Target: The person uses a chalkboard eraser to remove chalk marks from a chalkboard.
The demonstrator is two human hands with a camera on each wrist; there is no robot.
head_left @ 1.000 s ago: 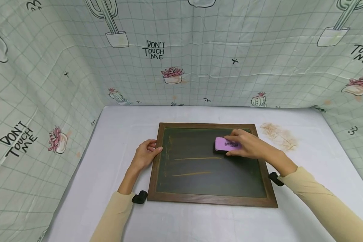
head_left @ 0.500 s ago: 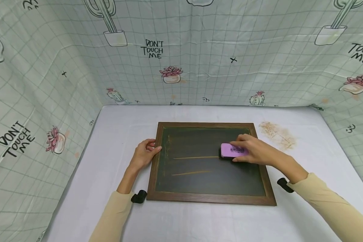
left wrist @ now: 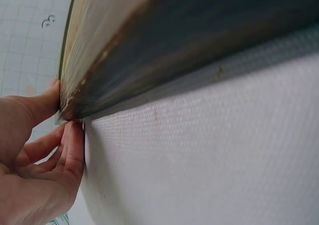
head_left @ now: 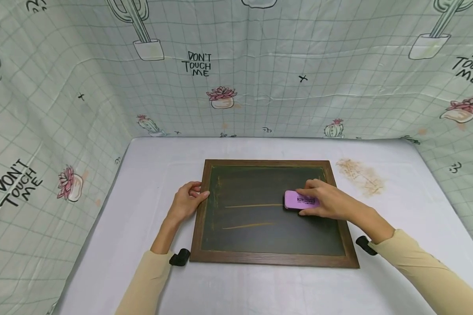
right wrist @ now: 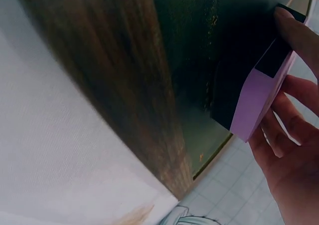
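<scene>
A wood-framed chalkboard [head_left: 252, 238] lies on the table with two yellow chalk lines, an upper line [head_left: 254, 205] and a lower line [head_left: 247, 226]. My right hand [head_left: 331, 201] grips a purple and black chalkboard eraser [head_left: 293, 199] over the right half of the board, thumb and fingers on opposite long sides. Its left end meets the right end of the upper line. In the right wrist view the black layer of the eraser [right wrist: 251, 103] faces the board. My left hand [head_left: 185, 202] pinches the left side of the frame, thumb [left wrist: 47, 103] on the wood and fingers at its lower edge.
A brown chalk-dust smudge [head_left: 360, 175] marks the white tablecloth [head_left: 260, 291] right of the board. Printed cloth walls [head_left: 268, 109] enclose the table at the back and sides. Faint yellow residue [head_left: 217, 192] runs along the board's left inner edge.
My right hand has brought the eraser to the right and toward me, then slightly back left, so it now reaches the upper line's right end. The left hand stays on the frame.
</scene>
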